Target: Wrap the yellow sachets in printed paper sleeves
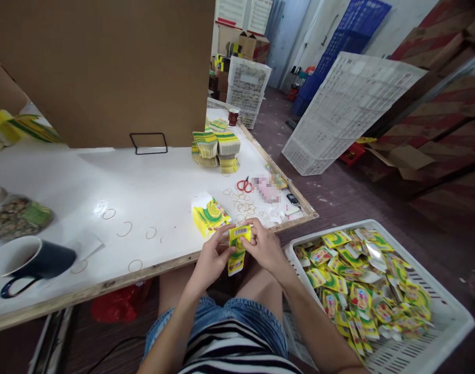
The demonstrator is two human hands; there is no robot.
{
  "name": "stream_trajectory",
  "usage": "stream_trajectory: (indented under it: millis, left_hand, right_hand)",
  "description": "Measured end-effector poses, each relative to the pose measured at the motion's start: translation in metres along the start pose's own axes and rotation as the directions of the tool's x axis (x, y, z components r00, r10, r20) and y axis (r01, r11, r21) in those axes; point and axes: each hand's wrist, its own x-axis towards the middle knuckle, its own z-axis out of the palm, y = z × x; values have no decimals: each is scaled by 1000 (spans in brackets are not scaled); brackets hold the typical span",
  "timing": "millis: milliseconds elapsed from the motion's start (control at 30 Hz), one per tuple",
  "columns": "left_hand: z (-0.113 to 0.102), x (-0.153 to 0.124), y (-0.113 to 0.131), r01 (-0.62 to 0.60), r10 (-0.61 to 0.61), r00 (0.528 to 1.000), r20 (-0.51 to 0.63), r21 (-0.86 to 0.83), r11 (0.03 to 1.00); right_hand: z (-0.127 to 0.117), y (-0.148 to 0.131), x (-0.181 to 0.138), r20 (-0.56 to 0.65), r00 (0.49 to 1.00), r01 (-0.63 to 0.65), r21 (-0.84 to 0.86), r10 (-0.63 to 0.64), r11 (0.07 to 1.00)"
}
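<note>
My left hand [213, 258] and my right hand [263, 244] together hold a small stack of yellow sachets [237, 249] just below the front edge of the white table [152, 182]. The stack hangs upright, with a barcode facing me on its top. Another yellow and green sachet stack [209, 214] lies on the table right beside my left hand. Several loose rubber bands [243, 202] are scattered on the table just beyond my hands.
A white crate [448, 322] full of yellow sachets sits at my right. Bundled sachet stacks [216, 148], red scissors [244, 184], a dark mug [29, 259] and a cardboard wall [101, 67] are on the table. White crates [346, 109] lean on the floor.
</note>
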Motion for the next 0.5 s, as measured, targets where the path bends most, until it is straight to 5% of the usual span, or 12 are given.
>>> stream_trajectory:
  millis: [233,367,433,500]
  left_hand:
    - [-2,1,-1,27,-26,1000,8,-175,984]
    - [7,1,-4,4,9,997,74,-168,986]
    - [8,2,-5,-89,91,994,54,-51,995]
    - [3,5,-7,-199,207,978,-34,172,965]
  right_hand:
    - [1,12,-1,-6,994,106,277,-109,955]
    - [-4,19,-7,-56,997,78,363,-61,929]
    - [-19,23,-14,-164,986,77,257,-35,963]
    - [-41,30,-21,-383,923,51,-7,-50,999]
